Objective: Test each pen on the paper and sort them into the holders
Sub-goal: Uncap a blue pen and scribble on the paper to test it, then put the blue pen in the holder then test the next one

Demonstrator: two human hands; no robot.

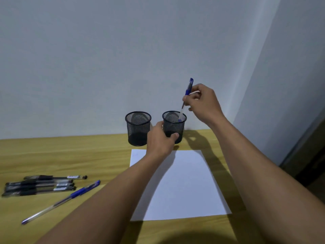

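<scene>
Two black mesh holders stand at the back of the desk, the left holder (138,128) and the right holder (174,120). My left hand (161,140) grips the right holder's lower wall. My right hand (202,103) pinches a blue capped pen (187,90) nearly upright, its lower end just inside the right holder's rim. A white sheet of paper (182,187) lies in front of the holders, with a faint blue mark near its far left corner. On the left of the desk lie several black pens (44,184) and another blue pen (61,201).
The wooden desk (70,155) ends against a pale wall just behind the holders. A dark piece of furniture (309,155) stands off the desk's right side. My forearms cross over the paper.
</scene>
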